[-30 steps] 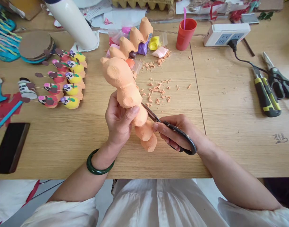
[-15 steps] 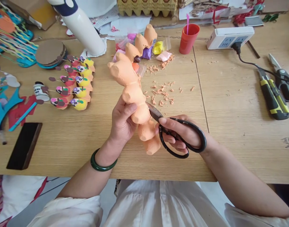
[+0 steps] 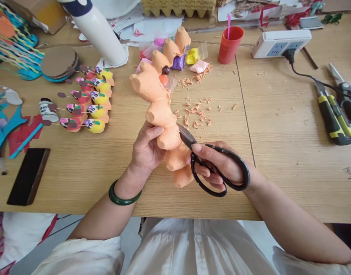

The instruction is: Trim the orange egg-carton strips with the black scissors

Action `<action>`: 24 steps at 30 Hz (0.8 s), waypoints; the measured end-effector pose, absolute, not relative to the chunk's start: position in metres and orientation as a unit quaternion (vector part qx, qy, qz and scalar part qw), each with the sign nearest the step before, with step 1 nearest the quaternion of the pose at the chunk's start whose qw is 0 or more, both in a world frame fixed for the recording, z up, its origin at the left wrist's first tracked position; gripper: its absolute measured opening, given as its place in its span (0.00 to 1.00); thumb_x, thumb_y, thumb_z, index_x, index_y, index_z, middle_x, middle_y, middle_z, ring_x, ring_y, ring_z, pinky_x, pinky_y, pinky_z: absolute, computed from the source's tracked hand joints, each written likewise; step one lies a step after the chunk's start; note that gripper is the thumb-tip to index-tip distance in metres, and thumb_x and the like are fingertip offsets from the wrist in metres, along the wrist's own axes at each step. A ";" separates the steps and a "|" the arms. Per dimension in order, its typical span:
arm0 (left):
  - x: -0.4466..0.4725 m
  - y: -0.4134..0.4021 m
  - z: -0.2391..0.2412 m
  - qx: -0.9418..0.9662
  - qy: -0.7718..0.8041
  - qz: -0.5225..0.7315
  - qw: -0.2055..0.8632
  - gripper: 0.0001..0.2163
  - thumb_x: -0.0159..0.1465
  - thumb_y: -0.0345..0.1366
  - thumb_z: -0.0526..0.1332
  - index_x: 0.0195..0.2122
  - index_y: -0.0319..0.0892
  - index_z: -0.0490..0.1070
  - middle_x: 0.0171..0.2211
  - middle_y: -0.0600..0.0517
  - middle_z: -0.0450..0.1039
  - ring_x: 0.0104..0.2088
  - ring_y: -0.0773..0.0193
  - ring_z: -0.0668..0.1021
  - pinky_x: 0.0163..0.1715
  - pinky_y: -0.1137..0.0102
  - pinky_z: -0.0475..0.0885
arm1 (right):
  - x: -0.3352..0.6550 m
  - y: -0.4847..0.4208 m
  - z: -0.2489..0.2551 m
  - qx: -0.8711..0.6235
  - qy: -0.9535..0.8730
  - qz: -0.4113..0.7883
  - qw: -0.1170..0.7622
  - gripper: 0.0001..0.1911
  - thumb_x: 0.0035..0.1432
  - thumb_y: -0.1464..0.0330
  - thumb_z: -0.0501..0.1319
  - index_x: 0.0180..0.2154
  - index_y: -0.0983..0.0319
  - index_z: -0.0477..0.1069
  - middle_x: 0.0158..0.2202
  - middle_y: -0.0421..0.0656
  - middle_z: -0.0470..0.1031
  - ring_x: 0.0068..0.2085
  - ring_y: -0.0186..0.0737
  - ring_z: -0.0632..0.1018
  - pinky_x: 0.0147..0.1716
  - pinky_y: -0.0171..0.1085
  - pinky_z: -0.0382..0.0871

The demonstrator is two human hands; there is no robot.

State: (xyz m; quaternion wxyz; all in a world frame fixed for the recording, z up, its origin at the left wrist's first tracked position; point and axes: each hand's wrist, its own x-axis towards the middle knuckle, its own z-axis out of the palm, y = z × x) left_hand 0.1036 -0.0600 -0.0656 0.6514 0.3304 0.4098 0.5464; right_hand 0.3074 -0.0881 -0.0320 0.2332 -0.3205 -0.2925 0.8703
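Observation:
My left hand [image 3: 148, 147] grips an orange egg-carton strip [image 3: 161, 110] by its left side, thumb on top of one cup. The strip is a bent row of several rounded cups running away from me, held over the table. Black-handled scissors [image 3: 218, 164] are in my right hand [image 3: 224, 162], fingers through the loops. Their dark blade lies against the strip's right edge near the middle; whether the second blade is beneath it I cannot see. Small orange trimmings [image 3: 197, 112] are scattered on the wood to the right of the strip.
Decorated egg-carton pieces [image 3: 95, 103] stand left, near a white bottle [image 3: 101, 38] and a black phone [image 3: 28, 175]. Behind the strip lie bags of coloured clay [image 3: 192, 56]. A red cup [image 3: 229, 46], power strip [image 3: 281, 44], utility knife [image 3: 334, 118] and other scissors [image 3: 346, 95] are right.
The scissors' handles have tilted slightly, the lower loop moving down and a little left. My left hand and the strip have shifted slightly to the left.

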 end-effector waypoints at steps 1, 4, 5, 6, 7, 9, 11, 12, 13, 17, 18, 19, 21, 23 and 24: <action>0.105 -0.060 -0.065 0.319 0.406 0.565 0.644 0.15 0.54 0.42 0.72 0.41 0.44 0.76 0.36 0.50 0.79 0.37 0.57 0.80 0.38 0.65 0.78 | 0.307 -0.091 -0.030 -0.346 -0.322 0.846 0.246 0.22 0.61 0.51 0.69 0.32 0.63 0.70 0.20 0.31 0.63 0.15 0.24 0.60 0.09 0.25 0.59; 0.109 -0.061 -0.065 0.302 0.393 0.600 0.628 0.15 0.52 0.37 0.71 0.41 0.43 0.78 0.36 0.52 0.79 0.35 0.61 0.78 0.38 0.68 0.76 | 0.308 -0.095 -0.026 -0.388 -0.375 0.805 0.247 0.24 0.60 0.50 0.70 0.31 0.63 0.70 0.21 0.32 0.64 0.15 0.25 0.63 0.10 0.26 0.60; 0.110 -0.061 -0.065 0.303 0.390 0.601 0.629 0.14 0.53 0.37 0.71 0.41 0.43 0.79 0.36 0.52 0.79 0.36 0.62 0.78 0.38 0.68 0.76 | 0.309 -0.095 -0.024 -0.395 -0.380 0.801 0.241 0.25 0.59 0.48 0.70 0.30 0.62 0.69 0.20 0.32 0.64 0.15 0.25 0.63 0.10 0.26 0.60; 0.111 -0.061 -0.065 0.303 0.388 0.602 0.630 0.14 0.53 0.36 0.71 0.42 0.43 0.79 0.36 0.52 0.79 0.36 0.62 0.78 0.38 0.68 0.75 | 0.309 -0.094 -0.024 -0.400 -0.381 0.800 0.235 0.26 0.59 0.47 0.70 0.29 0.62 0.68 0.19 0.32 0.64 0.15 0.25 0.63 0.10 0.26 0.60; 0.111 -0.061 -0.064 0.304 0.387 0.602 0.629 0.14 0.53 0.36 0.71 0.41 0.43 0.79 0.36 0.52 0.78 0.36 0.62 0.77 0.39 0.68 0.75 | 0.310 -0.094 -0.023 -0.401 -0.380 0.802 0.228 0.28 0.59 0.45 0.69 0.27 0.62 0.66 0.18 0.32 0.63 0.15 0.25 0.63 0.11 0.26 0.59; 0.110 -0.061 -0.064 0.309 0.386 0.607 0.622 0.14 0.52 0.36 0.73 0.40 0.42 0.80 0.36 0.51 0.78 0.36 0.63 0.77 0.38 0.69 0.75 | 0.311 -0.093 -0.023 -0.395 -0.376 0.810 0.217 0.31 0.58 0.42 0.68 0.26 0.62 0.65 0.17 0.32 0.62 0.14 0.25 0.63 0.11 0.27 0.59; 0.110 -0.062 -0.063 0.315 0.388 0.615 0.610 0.13 0.52 0.36 0.74 0.39 0.41 0.79 0.35 0.51 0.76 0.34 0.64 0.76 0.36 0.70 0.75 | 0.311 -0.092 -0.023 -0.388 -0.368 0.819 0.209 0.33 0.58 0.40 0.66 0.25 0.62 0.64 0.16 0.32 0.61 0.15 0.25 0.63 0.12 0.27 0.59; 0.110 -0.062 -0.063 0.320 0.388 0.617 0.605 0.13 0.52 0.36 0.74 0.38 0.41 0.79 0.34 0.52 0.76 0.34 0.64 0.76 0.35 0.70 0.74 | 0.311 -0.092 -0.023 -0.385 -0.365 0.822 0.207 0.33 0.57 0.39 0.66 0.25 0.62 0.64 0.16 0.32 0.61 0.15 0.25 0.63 0.12 0.27 0.59; 0.111 -0.063 -0.063 0.325 0.387 0.618 0.602 0.12 0.52 0.36 0.74 0.38 0.42 0.79 0.34 0.52 0.76 0.33 0.64 0.76 0.35 0.71 0.74 | 0.311 -0.093 -0.023 -0.384 -0.363 0.824 0.206 0.33 0.57 0.39 0.67 0.25 0.62 0.64 0.16 0.32 0.61 0.15 0.26 0.63 0.12 0.27 0.59; 0.112 -0.063 -0.065 0.339 0.375 0.625 0.594 0.09 0.54 0.36 0.72 0.37 0.42 0.80 0.33 0.53 0.77 0.32 0.66 0.76 0.33 0.73 0.74 | 0.311 -0.093 -0.022 -0.389 -0.368 0.820 0.204 0.34 0.56 0.38 0.66 0.25 0.61 0.64 0.16 0.32 0.61 0.15 0.26 0.63 0.12 0.28 0.59; 0.112 -0.064 -0.065 0.336 0.375 0.627 0.594 0.09 0.54 0.35 0.71 0.37 0.42 0.81 0.33 0.53 0.77 0.32 0.66 0.76 0.33 0.73 0.74 | 0.311 -0.093 -0.022 -0.391 -0.373 0.817 0.203 0.34 0.56 0.38 0.66 0.25 0.61 0.64 0.17 0.33 0.62 0.15 0.26 0.63 0.12 0.28 0.60; 0.113 -0.064 -0.065 0.335 0.375 0.629 0.593 0.09 0.54 0.35 0.71 0.37 0.42 0.81 0.33 0.53 0.78 0.33 0.66 0.76 0.34 0.73 0.74 | 0.311 -0.093 -0.022 -0.390 -0.380 0.814 0.204 0.34 0.56 0.38 0.65 0.25 0.61 0.64 0.17 0.33 0.62 0.15 0.26 0.63 0.13 0.28 0.61; 0.113 -0.064 -0.065 0.338 0.377 0.632 0.587 0.08 0.54 0.35 0.71 0.36 0.43 0.82 0.33 0.53 0.78 0.33 0.65 0.76 0.33 0.73 0.74 | 0.311 -0.092 -0.020 -0.384 -0.399 0.806 0.211 0.33 0.57 0.38 0.65 0.26 0.61 0.65 0.20 0.35 0.64 0.17 0.27 0.66 0.15 0.30 0.65; 0.113 -0.064 -0.064 0.345 0.379 0.630 0.583 0.09 0.54 0.36 0.71 0.37 0.44 0.81 0.33 0.53 0.78 0.32 0.64 0.76 0.33 0.71 0.74 | 0.311 -0.091 -0.020 -0.377 -0.410 0.801 0.218 0.33 0.58 0.37 0.64 0.27 0.62 0.67 0.22 0.36 0.65 0.19 0.29 0.68 0.17 0.31 0.69; 0.113 -0.065 -0.063 0.349 0.383 0.627 0.582 0.09 0.54 0.36 0.71 0.37 0.44 0.81 0.34 0.53 0.78 0.32 0.63 0.76 0.33 0.70 0.74 | 0.310 -0.090 -0.020 -0.376 -0.410 0.802 0.219 0.33 0.58 0.37 0.63 0.28 0.62 0.67 0.22 0.36 0.66 0.19 0.29 0.69 0.17 0.31 0.69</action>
